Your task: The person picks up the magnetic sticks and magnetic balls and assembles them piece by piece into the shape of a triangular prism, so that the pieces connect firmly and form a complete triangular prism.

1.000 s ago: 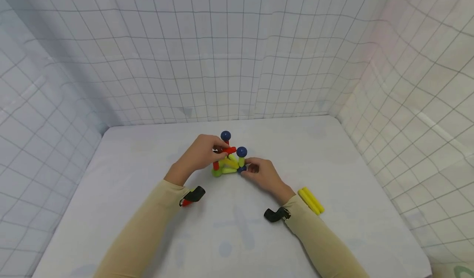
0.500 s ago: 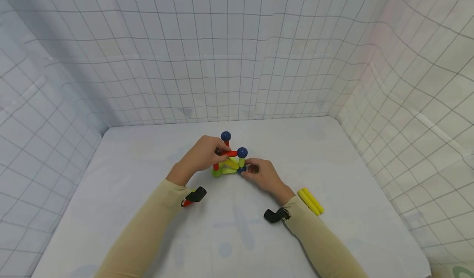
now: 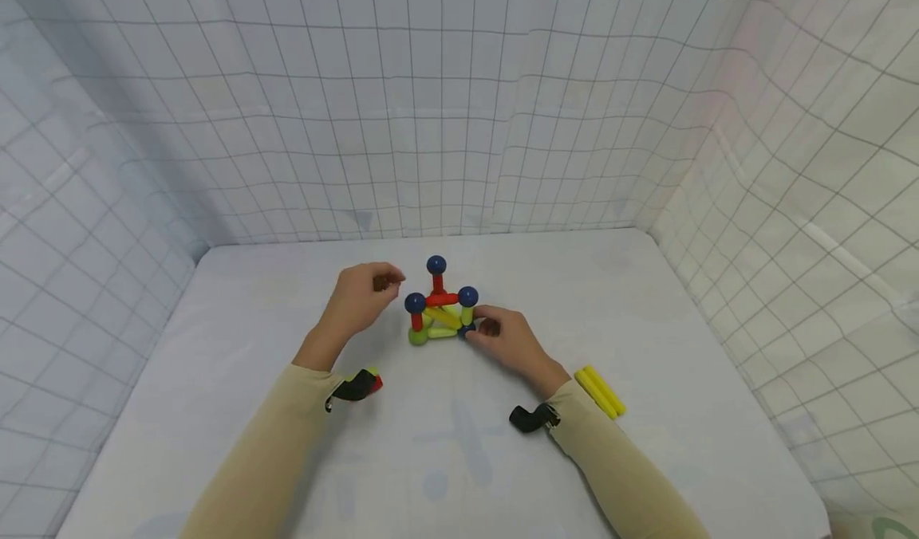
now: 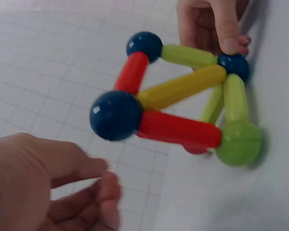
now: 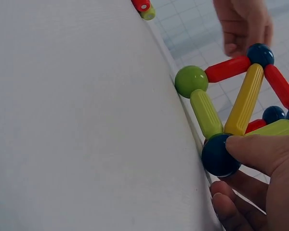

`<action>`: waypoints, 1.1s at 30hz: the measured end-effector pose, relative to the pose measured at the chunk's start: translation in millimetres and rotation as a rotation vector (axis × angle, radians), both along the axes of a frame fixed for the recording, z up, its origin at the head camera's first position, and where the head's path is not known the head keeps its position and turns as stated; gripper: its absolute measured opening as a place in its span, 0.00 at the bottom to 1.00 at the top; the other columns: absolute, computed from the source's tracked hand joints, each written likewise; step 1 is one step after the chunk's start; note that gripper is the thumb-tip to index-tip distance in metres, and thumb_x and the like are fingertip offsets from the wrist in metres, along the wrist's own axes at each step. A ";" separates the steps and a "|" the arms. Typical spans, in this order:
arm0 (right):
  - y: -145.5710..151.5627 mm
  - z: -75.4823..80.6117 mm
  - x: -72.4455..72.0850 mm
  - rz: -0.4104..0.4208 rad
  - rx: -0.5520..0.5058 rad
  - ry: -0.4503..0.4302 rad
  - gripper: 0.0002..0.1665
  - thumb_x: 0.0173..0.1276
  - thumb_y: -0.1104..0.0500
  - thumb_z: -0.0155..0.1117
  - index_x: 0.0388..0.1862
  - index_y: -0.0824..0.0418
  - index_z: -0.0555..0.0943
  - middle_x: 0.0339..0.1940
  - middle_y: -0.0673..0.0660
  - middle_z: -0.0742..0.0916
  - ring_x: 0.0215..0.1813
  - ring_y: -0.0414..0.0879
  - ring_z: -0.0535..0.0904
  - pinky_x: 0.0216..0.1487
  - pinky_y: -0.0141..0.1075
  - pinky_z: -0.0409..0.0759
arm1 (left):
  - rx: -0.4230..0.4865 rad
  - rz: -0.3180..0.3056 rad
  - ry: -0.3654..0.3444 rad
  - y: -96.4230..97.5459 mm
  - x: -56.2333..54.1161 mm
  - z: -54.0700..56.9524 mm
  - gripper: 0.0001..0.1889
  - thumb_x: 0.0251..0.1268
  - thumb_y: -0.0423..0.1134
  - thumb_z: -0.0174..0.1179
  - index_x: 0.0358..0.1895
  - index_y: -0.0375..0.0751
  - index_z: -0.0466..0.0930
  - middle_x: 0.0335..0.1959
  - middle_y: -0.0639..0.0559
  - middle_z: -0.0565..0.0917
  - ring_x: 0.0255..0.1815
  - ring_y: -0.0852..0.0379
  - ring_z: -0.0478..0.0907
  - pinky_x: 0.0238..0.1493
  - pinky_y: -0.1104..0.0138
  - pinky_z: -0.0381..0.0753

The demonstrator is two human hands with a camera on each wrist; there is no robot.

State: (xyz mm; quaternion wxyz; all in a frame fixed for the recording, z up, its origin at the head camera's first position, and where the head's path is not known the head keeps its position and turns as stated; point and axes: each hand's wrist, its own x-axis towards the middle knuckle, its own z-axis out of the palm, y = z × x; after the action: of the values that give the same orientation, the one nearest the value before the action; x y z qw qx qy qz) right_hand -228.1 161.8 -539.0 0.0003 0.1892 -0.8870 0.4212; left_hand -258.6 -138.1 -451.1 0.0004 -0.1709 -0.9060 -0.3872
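A frame of magnetic balls and sticks stands on the white table. In the head view, a red stick (image 3: 441, 299) joins two raised blue balls, the left one (image 3: 415, 303) and the right one (image 3: 468, 296). A yellow stick (image 4: 185, 88) slants down from the left one to a low blue ball (image 5: 219, 155). My right hand (image 3: 508, 340) pinches that low ball between thumb and fingers. A green ball (image 4: 239, 143) forms another bottom corner. My left hand (image 3: 362, 293) is left of the frame, apart from it, with fingers loosely bent around nothing.
Two yellow sticks (image 3: 600, 391) lie by my right forearm. Red and green sticks (image 5: 143, 8) lie under my left wrist, partly hidden in the head view. White gridded curtains (image 3: 445, 108) surround the table at the back and sides.
My left hand has let go of the red stick and drawn away to the left. The stick now bridges the two raised blue balls. My right hand has stayed at the low ball.
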 end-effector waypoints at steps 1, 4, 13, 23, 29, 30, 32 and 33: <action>-0.1 0.3 0.2 -0.005 0.002 -0.001 0.21 0.73 0.56 0.77 0.62 0.60 0.88 0.37 0.47 0.86 0.39 0.43 0.81 0.44 0.39 0.82 | -0.039 -0.005 -0.056 -2.8 0.4 -5.6 0.11 0.75 0.33 0.67 0.55 0.35 0.89 0.44 0.45 0.89 0.44 0.46 0.83 0.46 0.54 0.85; -0.2 2.2 1.8 -0.018 0.000 -0.006 0.20 0.72 0.58 0.78 0.60 0.60 0.88 0.37 0.48 0.87 0.40 0.43 0.81 0.45 0.39 0.82 | -0.135 -0.071 -0.222 -3.2 3.4 -23.1 0.16 0.72 0.39 0.72 0.56 0.34 0.88 0.44 0.47 0.88 0.44 0.48 0.83 0.45 0.57 0.86; -7.9 6.4 10.9 0.058 0.017 0.005 0.13 0.70 0.58 0.81 0.50 0.58 0.88 0.38 0.46 0.87 0.39 0.40 0.82 0.44 0.37 0.84 | -0.090 -0.026 -0.253 14.4 -1.1 -44.4 0.15 0.67 0.39 0.78 0.50 0.33 0.91 0.41 0.47 0.89 0.40 0.48 0.83 0.48 0.56 0.87; -38.5 23.7 36.6 0.220 0.240 0.098 0.17 0.74 0.58 0.74 0.59 0.63 0.87 0.43 0.51 0.81 0.40 0.42 0.77 0.42 0.33 0.80 | -0.061 -0.019 -0.216 26.1 -29.3 -47.6 0.18 0.71 0.38 0.74 0.57 0.29 0.89 0.50 0.40 0.91 0.56 0.41 0.86 0.61 0.49 0.84; -52.6 27.7 45.9 0.220 0.321 0.080 0.23 0.76 0.58 0.73 0.66 0.64 0.85 0.47 0.53 0.81 0.40 0.41 0.76 0.42 0.32 0.79 | -0.062 -0.032 -0.219 37.0 -35.1 -49.1 0.16 0.73 0.36 0.72 0.58 0.31 0.90 0.51 0.40 0.91 0.52 0.44 0.87 0.56 0.52 0.87; -53.5 27.2 46.5 0.219 0.329 0.085 0.23 0.76 0.58 0.73 0.66 0.64 0.85 0.48 0.53 0.81 0.40 0.41 0.76 0.42 0.31 0.79 | -0.064 -0.027 -0.222 37.7 -35.3 -49.3 0.16 0.73 0.36 0.72 0.58 0.31 0.90 0.50 0.41 0.91 0.52 0.44 0.86 0.56 0.52 0.87; -53.8 26.8 47.5 0.222 0.328 0.094 0.23 0.76 0.58 0.74 0.65 0.64 0.85 0.48 0.53 0.81 0.40 0.41 0.76 0.42 0.31 0.79 | -0.065 -0.021 -0.226 38.4 -35.1 -50.0 0.16 0.73 0.36 0.72 0.58 0.32 0.90 0.51 0.41 0.91 0.52 0.45 0.86 0.56 0.53 0.87; -53.3 27.3 48.0 0.225 0.321 0.094 0.22 0.76 0.58 0.74 0.65 0.64 0.85 0.48 0.53 0.81 0.41 0.41 0.76 0.43 0.31 0.79 | -0.065 -0.024 -0.224 38.1 -34.9 -49.9 0.16 0.74 0.37 0.72 0.59 0.32 0.90 0.51 0.41 0.91 0.52 0.45 0.87 0.55 0.53 0.87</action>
State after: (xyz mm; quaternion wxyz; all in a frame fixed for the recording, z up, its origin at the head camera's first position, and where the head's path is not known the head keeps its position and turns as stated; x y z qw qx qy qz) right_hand -180.1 108.5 -511.8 -0.0355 0.3044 -0.9150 0.2624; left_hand -293.5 -100.0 -501.0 -0.1108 -0.1372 -0.9105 -0.3741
